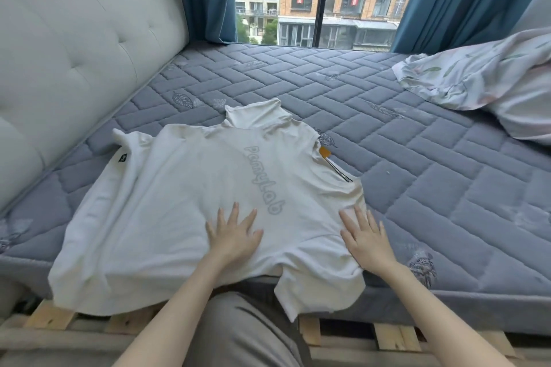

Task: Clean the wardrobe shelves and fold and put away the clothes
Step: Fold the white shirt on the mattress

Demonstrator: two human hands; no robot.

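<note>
Two hands press flat on a white shirt, fingers straight and spread: the left hand near its middle, the right hand at its side, well apart. The shirt lies at the near edge of the mattress, hem hanging over. A crumpled sheet lies at the far right corner.

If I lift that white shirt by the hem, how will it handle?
Probably floppy: the shirt droops over the mattress edge and wrinkles beside the right hand. Likely light, since it looks like a thin knit. Pushed, it may bunch rather than slide on the quilted cover.
</note>
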